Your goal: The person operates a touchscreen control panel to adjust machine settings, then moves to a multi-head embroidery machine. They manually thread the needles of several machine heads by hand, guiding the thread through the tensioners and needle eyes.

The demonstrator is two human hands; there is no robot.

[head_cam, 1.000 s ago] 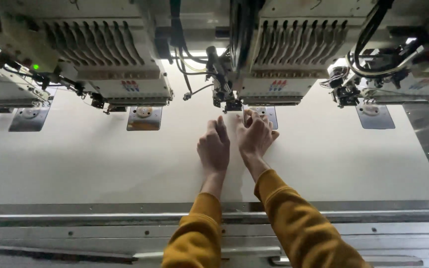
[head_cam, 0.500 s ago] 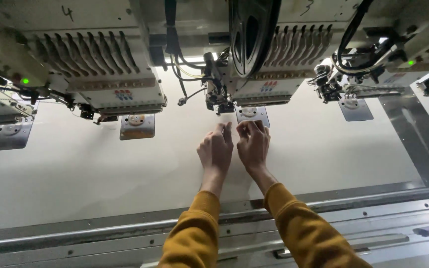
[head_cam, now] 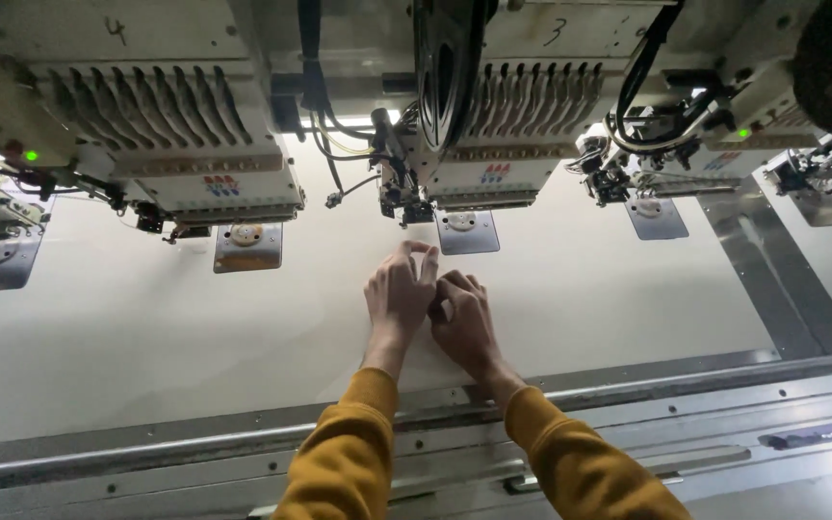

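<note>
My left hand (head_cam: 399,297) and my right hand (head_cam: 464,323) rest close together on a white fabric sheet (head_cam: 146,327), just below the needle plate (head_cam: 466,232) of the middle embroidery head (head_cam: 493,169). Both hands have their fingers curled. The right hand's fingertips touch the side of the left hand. Anything small pinched between them is too fine to make out. Mustard-yellow sleeves cover both forearms.
Another embroidery head (head_cam: 195,164) with its needle plate (head_cam: 247,247) hangs to the left, and a third head (head_cam: 676,144) to the right. A black wheel (head_cam: 445,67) hangs above the middle head. A grey metal frame rail (head_cam: 676,385) runs along the fabric's near edge.
Both hands have drawn back toward me from under the middle head. Their fingers, flat on the fabric before, are now curled and touching. The view has shifted slightly left.
</note>
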